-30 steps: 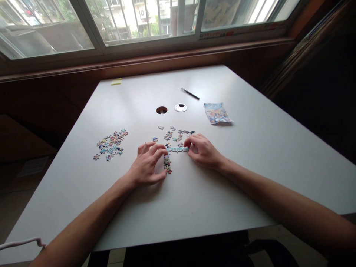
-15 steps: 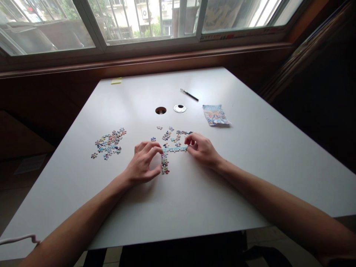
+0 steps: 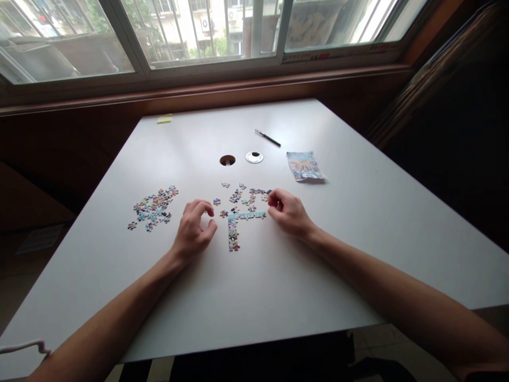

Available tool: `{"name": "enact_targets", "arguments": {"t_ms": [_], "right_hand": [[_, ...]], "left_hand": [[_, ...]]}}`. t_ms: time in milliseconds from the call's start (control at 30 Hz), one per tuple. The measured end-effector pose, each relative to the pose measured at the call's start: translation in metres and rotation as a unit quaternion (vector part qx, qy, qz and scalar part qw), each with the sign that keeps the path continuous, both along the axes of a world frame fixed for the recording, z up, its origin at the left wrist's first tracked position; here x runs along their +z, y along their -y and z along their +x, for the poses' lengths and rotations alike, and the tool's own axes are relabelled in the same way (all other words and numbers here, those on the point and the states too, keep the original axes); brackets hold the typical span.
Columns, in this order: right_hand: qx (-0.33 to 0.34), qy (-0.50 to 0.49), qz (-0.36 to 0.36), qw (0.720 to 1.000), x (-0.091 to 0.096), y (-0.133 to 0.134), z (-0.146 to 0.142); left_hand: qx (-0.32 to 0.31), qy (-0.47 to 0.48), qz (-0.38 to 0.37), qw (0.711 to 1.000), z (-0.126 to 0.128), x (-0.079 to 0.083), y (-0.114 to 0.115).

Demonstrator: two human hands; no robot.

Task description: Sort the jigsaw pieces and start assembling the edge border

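An L-shaped run of joined puzzle pieces [image 3: 238, 216] lies on the white table [image 3: 254, 286], one strip pointing right and one pointing toward me. My left hand [image 3: 194, 229] rests on the table just left of it, not touching, fingers loosely curled with thumb and forefinger apart and nothing in them. My right hand [image 3: 288, 212] sits at the right end of the horizontal strip, fingers curled in with thumb and forefinger pinched; whether a piece is between them I cannot see. Several loose pieces [image 3: 244, 195] lie just beyond the strip.
A larger pile of loose pieces [image 3: 153, 208] lies to the left. Farther back are a round cable hole [image 3: 227, 160], its cap [image 3: 254, 157], a pen [image 3: 268, 138], a printed picture sheet [image 3: 304, 165] and a yellow note [image 3: 164, 119]. A window runs behind the table.
My left hand has let go of the vertical strip and drawn back to the left. The right hand has come slightly off the strip's right end. The joined pieces stay flat.
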State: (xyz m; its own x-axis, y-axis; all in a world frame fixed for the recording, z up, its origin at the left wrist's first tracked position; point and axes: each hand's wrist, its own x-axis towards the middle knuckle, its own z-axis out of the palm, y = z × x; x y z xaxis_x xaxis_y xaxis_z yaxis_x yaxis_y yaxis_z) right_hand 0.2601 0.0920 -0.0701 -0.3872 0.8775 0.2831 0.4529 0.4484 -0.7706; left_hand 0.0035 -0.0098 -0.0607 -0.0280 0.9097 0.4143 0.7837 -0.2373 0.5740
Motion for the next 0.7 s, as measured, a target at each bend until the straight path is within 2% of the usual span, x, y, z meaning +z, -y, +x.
{"name": "enact_targets", "arguments": {"t_ms": [100, 200, 700], "right_hand": [[-0.007, -0.007, -0.009, 1.0, 0.0007, -0.0004, 0.0001], [-0.009, -0.011, -0.012, 1.0, 0.0017, -0.0006, 0.0003], [-0.027, -0.047, -0.05, 0.997, 0.0012, -0.0029, 0.0019]], "left_hand": [[0.047, 0.058, -0.002, 0.997, -0.0035, -0.0047, -0.002], [0.068, 0.095, -0.014, 0.993, -0.0057, -0.0083, -0.0039], [0.067, 0.1, -0.034, 0.992, -0.0037, -0.0082, -0.006]]}}
